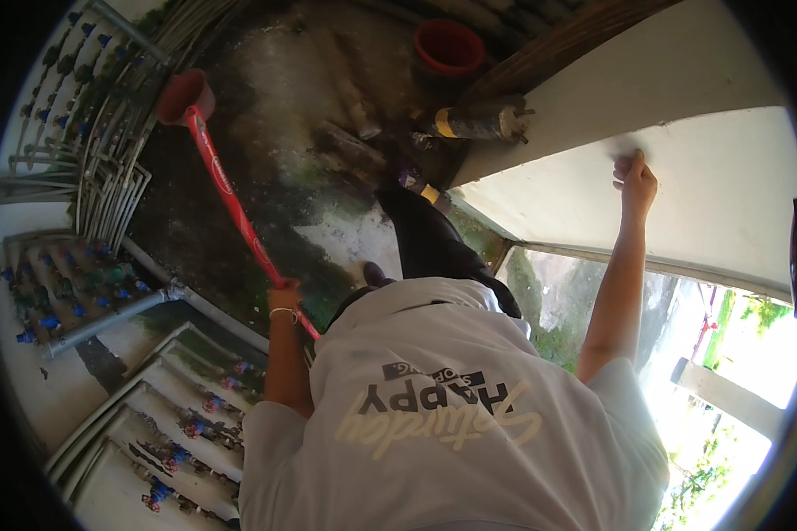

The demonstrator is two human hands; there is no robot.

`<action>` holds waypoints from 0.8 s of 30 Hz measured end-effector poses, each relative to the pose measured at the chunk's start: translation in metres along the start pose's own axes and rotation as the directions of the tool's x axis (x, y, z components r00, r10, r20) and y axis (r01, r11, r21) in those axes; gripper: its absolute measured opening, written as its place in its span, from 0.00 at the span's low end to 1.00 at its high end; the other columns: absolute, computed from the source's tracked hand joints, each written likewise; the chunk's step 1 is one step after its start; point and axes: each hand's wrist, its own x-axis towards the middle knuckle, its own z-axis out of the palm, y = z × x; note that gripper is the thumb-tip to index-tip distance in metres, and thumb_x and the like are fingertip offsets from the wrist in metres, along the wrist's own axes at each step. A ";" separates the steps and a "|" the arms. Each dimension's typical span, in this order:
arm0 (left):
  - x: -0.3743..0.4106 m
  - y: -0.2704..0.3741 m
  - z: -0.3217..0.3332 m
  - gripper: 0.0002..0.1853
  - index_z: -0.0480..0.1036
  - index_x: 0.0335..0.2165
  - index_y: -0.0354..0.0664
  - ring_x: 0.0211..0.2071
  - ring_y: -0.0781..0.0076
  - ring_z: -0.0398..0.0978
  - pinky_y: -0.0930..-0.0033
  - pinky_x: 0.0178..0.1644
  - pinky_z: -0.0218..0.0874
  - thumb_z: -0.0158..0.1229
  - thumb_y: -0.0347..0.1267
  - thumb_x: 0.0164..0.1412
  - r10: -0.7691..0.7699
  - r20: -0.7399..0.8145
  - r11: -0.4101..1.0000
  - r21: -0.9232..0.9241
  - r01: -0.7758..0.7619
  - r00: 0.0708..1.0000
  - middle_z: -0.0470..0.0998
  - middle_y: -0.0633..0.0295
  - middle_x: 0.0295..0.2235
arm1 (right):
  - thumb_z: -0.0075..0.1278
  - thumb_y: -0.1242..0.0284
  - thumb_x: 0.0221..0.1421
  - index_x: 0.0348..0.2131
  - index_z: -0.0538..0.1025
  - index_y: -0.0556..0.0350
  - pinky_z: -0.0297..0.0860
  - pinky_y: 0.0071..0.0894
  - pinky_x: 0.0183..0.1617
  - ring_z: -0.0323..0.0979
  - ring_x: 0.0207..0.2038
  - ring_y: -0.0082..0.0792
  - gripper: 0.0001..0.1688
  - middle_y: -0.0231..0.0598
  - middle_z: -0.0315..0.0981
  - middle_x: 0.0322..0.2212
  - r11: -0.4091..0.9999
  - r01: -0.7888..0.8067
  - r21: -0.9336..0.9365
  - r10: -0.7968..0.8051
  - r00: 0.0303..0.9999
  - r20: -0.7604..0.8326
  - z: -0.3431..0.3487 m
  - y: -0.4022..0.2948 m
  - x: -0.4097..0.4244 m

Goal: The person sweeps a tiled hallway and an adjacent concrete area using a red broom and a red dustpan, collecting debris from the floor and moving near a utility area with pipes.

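My left hand (283,292) grips the lower part of a long red handle wrapped in printed film. At its far end, a red plastic dipper bowl (184,98) hangs over the dark wet floor, near the pipes at upper left. My right hand (635,179) is raised on the right, its fingers curled, in front of a white wall panel (704,179). Nothing shows in its fingers, and whether it touches the panel I cannot tell. A dark shoe (374,273) shows below my body on the stained floor (345,242).
Pipes (116,199) and valves (60,285) line the left wall. A red bucket (449,48) stands at the top. A dark cylinder with a yellow band (471,124) lies beside the white wall. A purple object (410,177) is near my leg. Bright daylight enters at lower right.
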 end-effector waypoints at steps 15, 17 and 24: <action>-0.020 0.005 -0.009 0.04 0.72 0.23 0.38 0.10 0.74 0.63 0.73 0.13 0.52 0.57 0.28 0.45 -0.056 -0.045 0.992 -0.111 0.050 0.997 0.66 0.64 0.11 | 0.38 0.57 0.57 0.23 0.75 0.63 0.65 0.20 0.23 0.69 0.20 0.22 0.27 0.35 0.71 0.18 1.000 0.011 0.013 -0.011 0.999 0.041 -0.007 0.004 0.004; -0.021 0.010 -0.014 0.04 0.72 0.23 0.38 0.10 0.74 0.63 0.72 0.14 0.52 0.57 0.28 0.44 -0.059 -0.051 0.994 -0.099 0.054 0.997 0.66 0.64 0.12 | 0.38 0.57 0.57 0.23 0.75 0.62 0.65 0.20 0.23 0.69 0.20 0.22 0.27 0.35 0.71 0.18 1.000 0.010 0.015 -0.011 0.999 0.050 -0.006 0.005 0.004; 0.003 -0.006 -0.014 0.05 0.72 0.23 0.37 0.11 0.76 0.64 0.72 0.15 0.55 0.58 0.28 0.44 0.034 -0.053 0.992 -0.123 -0.041 0.998 0.67 0.64 0.13 | 0.39 0.57 0.57 0.22 0.75 0.63 0.65 0.20 0.22 0.68 0.19 0.21 0.27 0.35 0.71 0.17 1.000 0.030 0.000 -0.030 0.999 0.032 -0.005 0.006 0.006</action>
